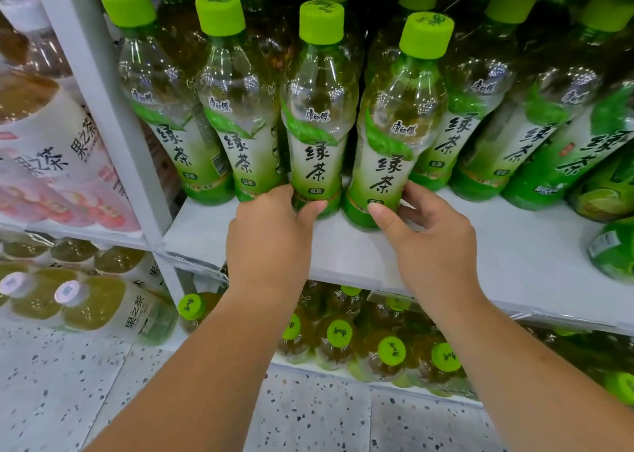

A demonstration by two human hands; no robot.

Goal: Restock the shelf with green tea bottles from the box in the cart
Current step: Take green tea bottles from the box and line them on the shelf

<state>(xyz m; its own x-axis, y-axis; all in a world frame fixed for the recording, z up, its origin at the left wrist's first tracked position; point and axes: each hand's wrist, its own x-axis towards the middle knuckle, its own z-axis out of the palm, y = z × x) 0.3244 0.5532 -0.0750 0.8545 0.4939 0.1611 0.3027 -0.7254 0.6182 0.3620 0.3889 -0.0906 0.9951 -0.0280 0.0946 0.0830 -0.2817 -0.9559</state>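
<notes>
Several green tea bottles with lime-green caps stand in a row on the white shelf (480, 252). My left hand (271, 235) grips the base of one upright green tea bottle (317, 125) near the shelf's front. Beside it, my right hand (432, 242) holds the base of a second green tea bottle (398, 136), thumb in front and fingers behind. Both bottles rest on the shelf board. The box and the cart are out of view.
A white upright post (103, 101) borders the shelf on the left, with pink-labelled drink bottles (51, 163) beyond it. More green tea bottles (377, 345) fill the lower shelf. Darker green bottles (610, 191) lie at the right. Speckled floor (103, 400) is below.
</notes>
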